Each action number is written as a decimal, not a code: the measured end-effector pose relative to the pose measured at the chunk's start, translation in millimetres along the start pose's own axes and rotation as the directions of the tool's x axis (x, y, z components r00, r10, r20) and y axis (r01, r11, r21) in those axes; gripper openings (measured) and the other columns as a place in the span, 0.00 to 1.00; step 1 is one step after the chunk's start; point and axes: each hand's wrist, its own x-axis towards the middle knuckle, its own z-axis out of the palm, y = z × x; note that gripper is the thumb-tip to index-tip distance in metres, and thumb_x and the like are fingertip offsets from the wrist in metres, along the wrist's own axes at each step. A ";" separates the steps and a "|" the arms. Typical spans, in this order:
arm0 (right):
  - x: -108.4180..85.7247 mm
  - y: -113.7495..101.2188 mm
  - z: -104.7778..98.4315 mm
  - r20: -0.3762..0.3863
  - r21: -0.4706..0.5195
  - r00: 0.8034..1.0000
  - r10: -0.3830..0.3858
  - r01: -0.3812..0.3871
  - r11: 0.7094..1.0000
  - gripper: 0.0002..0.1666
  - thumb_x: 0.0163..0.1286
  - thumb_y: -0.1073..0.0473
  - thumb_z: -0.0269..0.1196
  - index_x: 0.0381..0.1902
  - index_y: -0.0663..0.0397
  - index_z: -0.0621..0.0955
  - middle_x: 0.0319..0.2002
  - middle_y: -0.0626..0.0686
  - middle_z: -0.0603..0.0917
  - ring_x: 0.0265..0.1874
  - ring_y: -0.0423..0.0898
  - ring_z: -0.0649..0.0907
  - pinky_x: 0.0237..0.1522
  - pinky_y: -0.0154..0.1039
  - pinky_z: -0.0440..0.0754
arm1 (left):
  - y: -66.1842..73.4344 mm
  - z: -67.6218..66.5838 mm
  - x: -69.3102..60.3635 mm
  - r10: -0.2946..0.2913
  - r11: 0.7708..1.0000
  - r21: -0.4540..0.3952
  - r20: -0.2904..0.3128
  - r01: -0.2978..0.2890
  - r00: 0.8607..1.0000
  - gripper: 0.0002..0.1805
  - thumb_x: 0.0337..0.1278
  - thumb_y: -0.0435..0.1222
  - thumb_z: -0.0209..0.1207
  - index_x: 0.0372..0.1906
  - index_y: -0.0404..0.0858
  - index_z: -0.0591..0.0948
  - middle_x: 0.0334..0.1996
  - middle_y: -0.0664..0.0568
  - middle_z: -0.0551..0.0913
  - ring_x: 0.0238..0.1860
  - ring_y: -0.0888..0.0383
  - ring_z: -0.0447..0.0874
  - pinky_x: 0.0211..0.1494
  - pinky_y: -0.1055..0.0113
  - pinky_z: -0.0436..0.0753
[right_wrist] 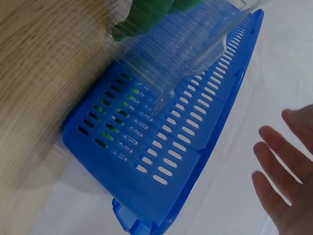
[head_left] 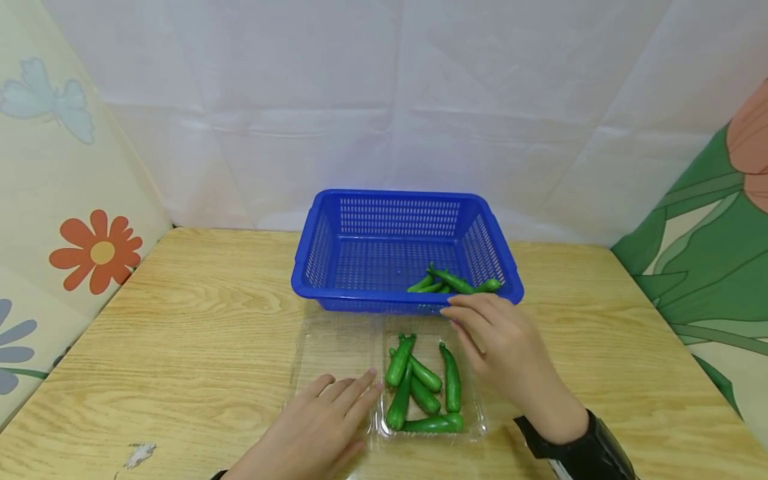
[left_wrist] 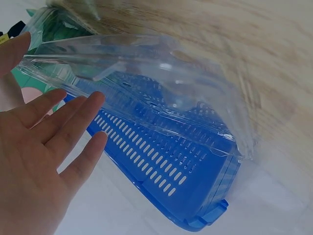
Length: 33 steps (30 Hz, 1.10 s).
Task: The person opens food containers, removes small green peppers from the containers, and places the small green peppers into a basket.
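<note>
A clear plastic clamshell box (head_left: 479,427) lies unfolded on the table, with several small green zucchini-like vegetables (head_left: 453,380) in its right half. My left hand (head_left: 312,427) is over the box's left half, fingers extended, fingertips near the middle fold; in the left wrist view that hand (left_wrist: 54,142) holds nothing. My right hand (head_left: 507,347) hovers at the basket's near right rim with loosely bent, empty fingers, seen also in the right wrist view (right_wrist: 283,166). Inside the blue basket (head_left: 396,303), more green vegetables (head_left: 453,281) lie in the near right corner.
The blue basket stands directly behind the box on the wooden table (head_left: 198,320). A white cloth (head_left: 390,100) hangs at the back, with flower-patterned panels (head_left: 90,253) at both sides. A pale worn patch (head_left: 140,455) marks the table at the front left.
</note>
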 end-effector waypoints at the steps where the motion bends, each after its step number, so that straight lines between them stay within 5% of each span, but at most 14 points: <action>1: 0.2 -1.0 0.0 0.007 -0.001 1.000 -0.015 0.015 1.000 0.25 0.80 0.52 0.46 0.42 0.61 0.86 0.43 0.58 0.86 0.44 0.56 0.84 0.50 0.51 0.80 | 0.0 0.0 -0.1 0.000 1.000 0.000 -0.001 0.000 1.000 0.37 0.51 0.53 0.63 0.64 0.38 0.76 0.61 0.49 0.79 0.57 0.57 0.79 0.52 0.61 0.76; 12: -0.3 -6.6 -0.4 0.104 0.022 0.991 -0.088 0.086 0.996 0.27 0.81 0.50 0.42 0.41 0.56 0.85 0.41 0.53 0.86 0.42 0.51 0.83 0.44 0.50 0.81 | -0.3 1.4 0.5 -0.003 1.000 -0.007 -0.015 0.003 1.000 0.37 0.50 0.53 0.63 0.63 0.37 0.76 0.61 0.49 0.79 0.56 0.57 0.79 0.51 0.61 0.76; 16: -0.9 -8.6 -1.2 0.163 0.041 0.981 -0.104 0.099 0.994 0.08 0.70 0.61 0.61 0.41 0.57 0.85 0.42 0.53 0.86 0.43 0.51 0.84 0.45 0.49 0.82 | -0.3 0.2 0.2 -0.002 1.000 -0.003 -0.019 0.002 1.000 0.37 0.50 0.53 0.63 0.64 0.37 0.75 0.61 0.49 0.78 0.56 0.57 0.79 0.51 0.61 0.76; 19: -2.0 -10.8 -1.8 0.228 0.034 0.969 -0.091 0.085 0.996 0.16 0.52 0.69 0.72 0.41 0.57 0.86 0.41 0.52 0.86 0.42 0.50 0.84 0.45 0.47 0.82 | -0.1 -0.4 0.1 -0.002 1.000 -0.003 -0.012 0.002 1.000 0.37 0.51 0.53 0.63 0.64 0.37 0.75 0.61 0.49 0.78 0.57 0.57 0.79 0.52 0.61 0.76; 21: -2.7 -12.3 -2.0 0.262 0.018 0.962 -0.076 0.074 0.997 0.18 0.48 0.70 0.74 0.40 0.56 0.86 0.41 0.51 0.86 0.43 0.50 0.83 0.46 0.47 0.82 | 0.0 -0.4 0.0 -0.002 1.000 -0.003 -0.008 0.002 1.000 0.37 0.51 0.53 0.63 0.64 0.37 0.75 0.61 0.49 0.78 0.57 0.57 0.79 0.52 0.61 0.76; 28: -4.7 -18.2 -4.0 0.383 -0.017 0.923 -0.034 0.044 0.999 0.23 0.46 0.69 0.77 0.42 0.54 0.86 0.41 0.49 0.86 0.47 0.50 0.82 0.52 0.49 0.80 | 0.0 0.6 -0.3 0.000 1.000 -0.002 -0.012 0.000 1.000 0.37 0.51 0.54 0.63 0.63 0.38 0.76 0.61 0.49 0.78 0.56 0.57 0.79 0.52 0.61 0.76; 33: -7.5 -22.0 -4.6 0.486 -0.025 0.874 0.011 0.001 1.000 0.26 0.45 0.64 0.79 0.46 0.55 0.85 0.44 0.51 0.85 0.50 0.52 0.81 0.56 0.52 0.77 | 0.1 0.7 -0.6 0.003 1.000 -0.002 -0.016 -0.003 1.000 0.37 0.51 0.54 0.63 0.64 0.37 0.75 0.61 0.49 0.78 0.57 0.57 0.79 0.52 0.61 0.76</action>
